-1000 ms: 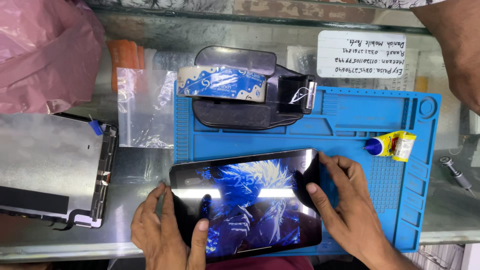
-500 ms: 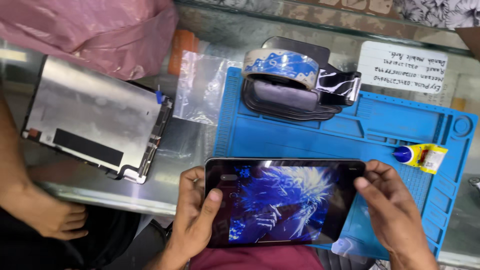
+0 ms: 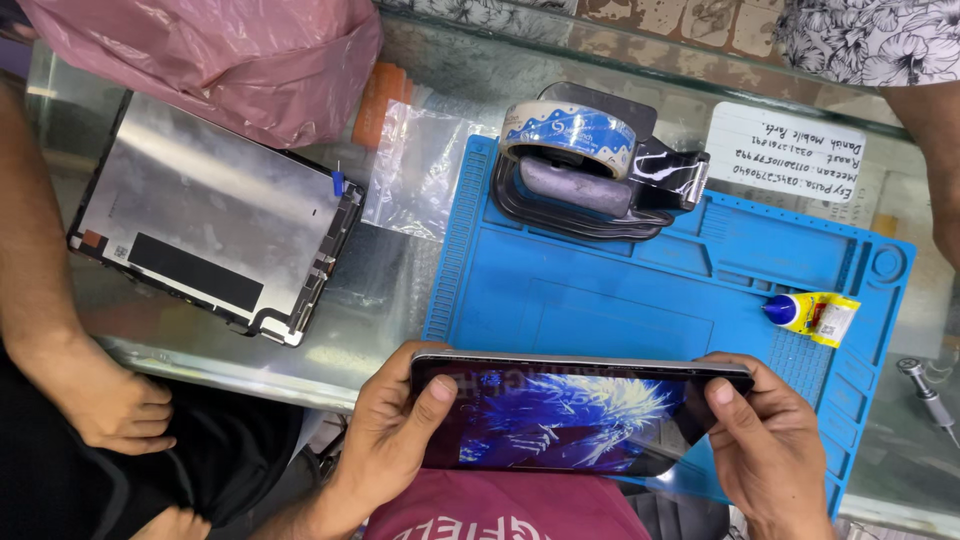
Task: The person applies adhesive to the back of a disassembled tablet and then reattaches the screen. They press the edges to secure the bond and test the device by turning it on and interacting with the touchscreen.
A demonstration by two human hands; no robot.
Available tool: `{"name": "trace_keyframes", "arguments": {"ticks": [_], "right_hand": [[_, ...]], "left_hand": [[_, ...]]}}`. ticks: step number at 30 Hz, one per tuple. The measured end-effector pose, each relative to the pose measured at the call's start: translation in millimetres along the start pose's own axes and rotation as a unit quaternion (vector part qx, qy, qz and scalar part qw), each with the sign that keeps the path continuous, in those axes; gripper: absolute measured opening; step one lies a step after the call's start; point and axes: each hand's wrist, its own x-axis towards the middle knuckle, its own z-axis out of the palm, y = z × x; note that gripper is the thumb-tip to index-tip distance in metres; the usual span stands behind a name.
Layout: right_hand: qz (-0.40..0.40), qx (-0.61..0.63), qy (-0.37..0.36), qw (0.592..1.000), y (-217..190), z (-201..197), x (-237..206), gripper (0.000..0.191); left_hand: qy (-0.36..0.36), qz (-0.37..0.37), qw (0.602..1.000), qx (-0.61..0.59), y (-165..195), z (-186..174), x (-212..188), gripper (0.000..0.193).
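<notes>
Head view, left to right: a pink plastic bag lies bulging at the top left of the glass surface, its contents hidden. Below it rests a bare screen panel, metal back up. A clear zip bag lies flat beside it and looks empty. On the blue mat sits a roll of blue-patterned tape on a dark holder, and at the right a small glue tube with a blue cap. The tablet is held tilted above the mat's near edge, its lit screen showing a blue and white picture. The left hand grips its left end, thumb on the glass; the right hand clasps its right end.
</notes>
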Motion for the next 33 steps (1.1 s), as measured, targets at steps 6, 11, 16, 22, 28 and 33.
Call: {"name": "trace_keyframes", "arguments": {"ticks": [6,11,16,22,28,33], "right_hand": [[-0.025,-0.014,-0.008,1.0,6.2,-10.4,-7.4,0.029],[-0.027,-0.022,-0.005,0.999,6.6,-12.7,-11.1,0.029],[-0.036,-0.033,-0.002,0.999,3.5,-5.1,-12.5,0.028],[-0.052,-0.04,-0.008,0.998,5.1,-2.3,-11.3,0.027],[-0.061,-0.045,-0.005,0.997,7.1,-4.3,-11.0,0.025],[-0.07,-0.05,-0.007,0.996,6.1,-0.3,-9.0,0.023]], "left_hand": [[0.041,-0.014,0.997,0.066,-1.8,0.6,-5.7,0.025],[0.04,0.017,0.996,0.075,-4.1,3.2,-7.0,0.024],[0.071,-0.019,0.994,0.078,-7.5,4.5,-8.8,0.025],[0.078,-0.017,0.993,0.087,-11.0,2.7,-10.6,0.024],[0.09,-0.027,0.991,0.099,-9.5,3.9,-12.8,0.023],[0.095,-0.014,0.989,0.115,-9.4,3.4,-12.9,0.022]]}}
